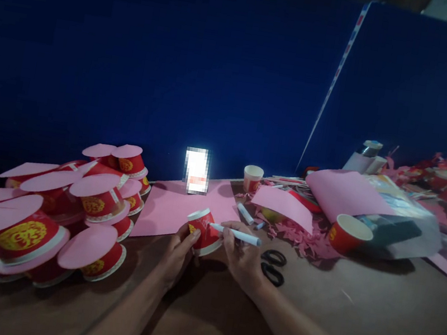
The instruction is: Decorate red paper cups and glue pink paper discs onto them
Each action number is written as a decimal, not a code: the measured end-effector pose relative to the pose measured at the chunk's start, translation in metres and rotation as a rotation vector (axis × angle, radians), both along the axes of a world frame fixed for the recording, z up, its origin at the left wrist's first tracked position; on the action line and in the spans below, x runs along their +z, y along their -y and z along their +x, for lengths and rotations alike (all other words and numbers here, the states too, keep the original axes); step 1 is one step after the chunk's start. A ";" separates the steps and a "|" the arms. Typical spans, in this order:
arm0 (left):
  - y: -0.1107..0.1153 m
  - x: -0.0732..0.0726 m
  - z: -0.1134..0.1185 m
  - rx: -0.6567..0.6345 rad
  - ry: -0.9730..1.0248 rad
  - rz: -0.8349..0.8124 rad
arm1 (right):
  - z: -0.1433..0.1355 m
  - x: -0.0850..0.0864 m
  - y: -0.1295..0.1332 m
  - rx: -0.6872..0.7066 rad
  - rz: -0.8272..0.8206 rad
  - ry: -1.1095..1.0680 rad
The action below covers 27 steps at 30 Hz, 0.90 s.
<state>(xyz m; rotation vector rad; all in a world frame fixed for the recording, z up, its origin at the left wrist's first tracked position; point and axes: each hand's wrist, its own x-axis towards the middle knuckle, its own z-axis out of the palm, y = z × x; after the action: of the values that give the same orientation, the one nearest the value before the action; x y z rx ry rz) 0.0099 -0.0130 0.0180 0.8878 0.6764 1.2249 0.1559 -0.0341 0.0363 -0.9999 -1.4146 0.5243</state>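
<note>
My left hand [179,251] grips a red paper cup [209,237] with a yellow print, tilted over the brown table. Pale marks show on the cup's red side. Between the fingers of my right hand [241,252] is a white marker [238,234], its tip at the cup's side. Just behind the cup lies a sheet of pink paper [161,211]. The marker's cap [245,214] or a similar white piece rests beyond my right hand. Black-handled scissors [273,266] lie to the right of that hand, their blades hidden.
Red cups with pink paper discs [21,240] are piled at the left. A lit phone [197,171] stands behind the pink sheet. One cup [253,179] stands at the back, another [351,235] at the right near pink scraps [305,238] and a plastic bag [420,235]. A blue partition [158,66] rises behind.
</note>
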 end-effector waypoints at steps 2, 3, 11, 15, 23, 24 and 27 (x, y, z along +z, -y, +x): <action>0.000 0.000 0.000 -0.001 -0.007 0.005 | -0.001 0.001 0.001 0.023 -0.011 -0.010; 0.000 0.000 0.000 0.001 -0.007 0.010 | -0.001 0.001 0.002 0.029 -0.010 -0.011; 0.001 0.003 0.002 0.005 -0.013 0.007 | -0.003 0.001 0.002 0.050 -0.032 -0.031; 0.001 0.003 0.001 -0.003 -0.018 0.030 | -0.002 0.003 0.002 0.031 -0.034 -0.074; 0.000 0.002 0.000 -0.019 -0.011 0.051 | -0.002 0.000 0.003 0.017 -0.020 -0.031; 0.000 0.002 0.000 -0.019 0.000 0.050 | -0.002 0.000 0.003 0.020 -0.010 -0.026; -0.001 0.002 0.001 -0.021 0.022 0.015 | -0.001 0.001 0.004 0.031 0.012 -0.001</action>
<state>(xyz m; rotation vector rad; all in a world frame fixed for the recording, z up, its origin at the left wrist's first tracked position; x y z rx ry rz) 0.0107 -0.0125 0.0205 0.8907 0.6396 1.2203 0.1548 -0.0381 0.0377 -0.9693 -1.4330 0.5382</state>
